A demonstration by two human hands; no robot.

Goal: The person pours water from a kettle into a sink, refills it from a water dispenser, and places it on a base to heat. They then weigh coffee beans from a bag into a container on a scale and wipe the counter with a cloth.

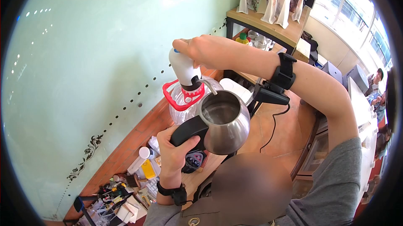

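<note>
My left hand is closed round the black handle of a steel kettle. The kettle is lidless, its round mouth facing up. My right hand grips the top of a white pump, partly covering a blue spot. This pump sits on the neck of a large clear bottle with a red handle. From the pump, a thin metal spout reaches over the kettle's rim. Liquid seems to lie inside the kettle; whether any is flowing is unclear.
A wooden shelf with upright paper bags stands at the upper right. Cluttered items, including a yellow object, lie at the lower left. A black cable hangs from my right wrist's device. Other people are at the far right.
</note>
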